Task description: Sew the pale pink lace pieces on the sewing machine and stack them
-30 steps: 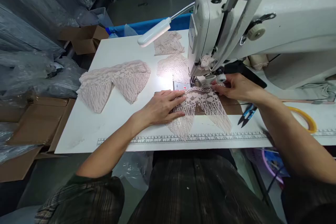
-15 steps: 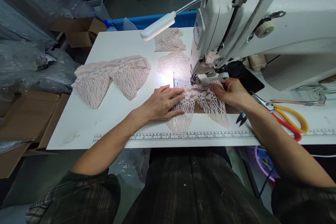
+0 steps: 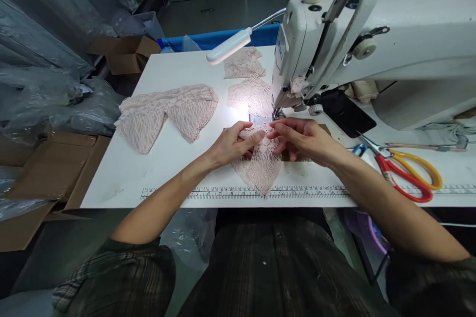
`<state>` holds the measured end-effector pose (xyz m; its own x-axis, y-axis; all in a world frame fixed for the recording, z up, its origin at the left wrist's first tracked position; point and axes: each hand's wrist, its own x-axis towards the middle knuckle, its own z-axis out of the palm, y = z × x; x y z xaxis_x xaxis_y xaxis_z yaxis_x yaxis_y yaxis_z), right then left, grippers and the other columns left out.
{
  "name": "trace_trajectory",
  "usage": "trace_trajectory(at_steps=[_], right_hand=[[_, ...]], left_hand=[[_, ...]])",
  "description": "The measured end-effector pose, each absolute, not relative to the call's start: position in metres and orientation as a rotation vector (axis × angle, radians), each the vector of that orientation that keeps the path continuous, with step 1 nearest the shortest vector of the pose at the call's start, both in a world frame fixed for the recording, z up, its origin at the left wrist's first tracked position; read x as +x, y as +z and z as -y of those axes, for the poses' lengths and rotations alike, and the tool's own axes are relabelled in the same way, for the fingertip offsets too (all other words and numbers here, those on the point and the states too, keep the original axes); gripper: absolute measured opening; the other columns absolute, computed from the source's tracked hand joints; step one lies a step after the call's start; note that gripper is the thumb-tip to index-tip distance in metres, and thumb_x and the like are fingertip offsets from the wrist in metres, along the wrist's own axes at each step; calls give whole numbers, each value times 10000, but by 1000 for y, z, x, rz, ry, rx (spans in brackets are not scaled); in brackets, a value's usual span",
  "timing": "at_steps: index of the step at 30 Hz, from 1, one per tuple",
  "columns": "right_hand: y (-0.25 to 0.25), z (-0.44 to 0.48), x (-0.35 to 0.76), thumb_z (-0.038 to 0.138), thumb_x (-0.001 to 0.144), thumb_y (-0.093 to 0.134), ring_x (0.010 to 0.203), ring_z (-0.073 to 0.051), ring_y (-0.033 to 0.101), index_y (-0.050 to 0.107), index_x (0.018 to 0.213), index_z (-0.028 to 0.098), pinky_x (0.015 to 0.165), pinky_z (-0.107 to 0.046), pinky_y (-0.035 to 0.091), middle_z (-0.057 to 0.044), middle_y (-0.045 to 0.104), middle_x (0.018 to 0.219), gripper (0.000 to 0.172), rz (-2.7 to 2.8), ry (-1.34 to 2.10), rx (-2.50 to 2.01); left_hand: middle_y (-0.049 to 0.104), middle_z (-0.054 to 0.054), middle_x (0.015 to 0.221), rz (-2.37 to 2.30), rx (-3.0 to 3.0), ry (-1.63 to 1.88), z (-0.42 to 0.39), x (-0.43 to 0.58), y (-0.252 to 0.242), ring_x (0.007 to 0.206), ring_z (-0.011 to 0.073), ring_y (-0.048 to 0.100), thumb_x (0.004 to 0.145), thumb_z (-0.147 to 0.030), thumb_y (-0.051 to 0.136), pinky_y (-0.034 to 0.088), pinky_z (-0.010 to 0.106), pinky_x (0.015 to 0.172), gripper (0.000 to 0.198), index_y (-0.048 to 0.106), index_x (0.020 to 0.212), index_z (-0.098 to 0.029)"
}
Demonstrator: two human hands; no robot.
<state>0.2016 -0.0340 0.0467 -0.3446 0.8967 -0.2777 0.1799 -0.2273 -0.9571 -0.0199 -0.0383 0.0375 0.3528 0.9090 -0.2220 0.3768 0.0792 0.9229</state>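
A piece of pale pink lace is folded over on itself in front of the sewing machine, its pointed end hanging towards the ruler. My left hand grips the lace's left side between thumb and fingers. From the right, my right hand pinches the lace's upper edge, close by the needle and presser foot. More lace lies behind the needle plate under the lamp's light, joining a folded lace bundle at the back.
A stack of lace pieces lies on the table's left. A lamp hangs over the table. To the right are a black phone and red-and-yellow scissors. A printed ruler runs along the front edge; cardboard boxes stand at left.
My right hand has moved left, bringing the lace's right part over onto the left part. My left hand has gone from lying flat to gripping the lace. The view has shifted slightly.
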Motion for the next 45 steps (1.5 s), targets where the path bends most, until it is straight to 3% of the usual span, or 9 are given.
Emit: trace_trajectory(at_steps=[2,5,9,13,17,24,29,36,45], right_hand=[[39,31,219,487,930,629,669,-155,681,704,1065,174,476,-248,499,-99,729,956,349,1665,1372,-1416],[26,31,236,389,963,554,709,-185,658,737,1118,173,672,-349,561,-83,705,857,322,2029,831,-1428],[11,32,235,320,1002,450,945,-238,652,677,1322,221,859,-415,561,-126,662,1052,405,2360,396,-1165],[-1,29,228,282,1002,423,1042,-276,583,668,1298,212,964,-475,531,-150,620,1095,390,2481,222,-1062],[-6,26,227,257,993,411,1056,-283,540,616,1340,206,995,-485,502,-152,588,1108,407,2492,185,-1089],[-7,26,226,300,1027,363,1047,-262,535,609,1364,245,997,-471,498,-133,577,1108,422,2385,282,-1110],[-6,32,231,277,1000,441,1095,-271,558,688,1298,275,965,-484,499,-124,610,1171,387,2423,342,-1020],[-3,30,235,232,955,501,1147,-256,607,739,1165,215,1033,-469,516,-123,676,1161,318,2373,402,-970],[-2,30,236,230,976,455,1107,-251,617,731,1205,219,1003,-465,529,-120,694,1152,359,2393,389,-955]], left_hand=[[680,24,790,-1343,1635,549,38,-21,38,688,169,673,859,-530,738,550,297,653,719,502,1400,-120],[656,-8,735,-1415,1720,530,38,-24,40,638,145,628,867,-339,715,515,289,643,545,561,1349,-138],[696,23,816,-1370,1627,514,32,-31,41,661,143,661,857,-317,724,538,286,647,493,592,1297,-139],[718,56,940,-1384,1637,573,29,-32,34,768,153,702,836,-377,769,584,323,787,509,622,1262,-140],[714,94,1137,-1406,1729,586,29,-34,31,947,196,711,777,-384,822,591,318,816,577,635,1276,-165],[715,33,964,-1503,1636,522,24,-37,35,601,108,656,804,-492,816,571,267,606,623,619,1307,-184],[721,59,961,-1518,1703,535,26,-34,31,670,139,663,781,-515,831,561,281,633,676,614,1328,-182],[719,85,1040,-1509,1751,485,25,-37,35,900,205,707,781,-475,832,571,301,748,701,586,1365,-174],[688,28,838,-1500,1701,505,24,-37,34,801,189,708,767,-505,837,576,290,707,669,624,1302,-164]])
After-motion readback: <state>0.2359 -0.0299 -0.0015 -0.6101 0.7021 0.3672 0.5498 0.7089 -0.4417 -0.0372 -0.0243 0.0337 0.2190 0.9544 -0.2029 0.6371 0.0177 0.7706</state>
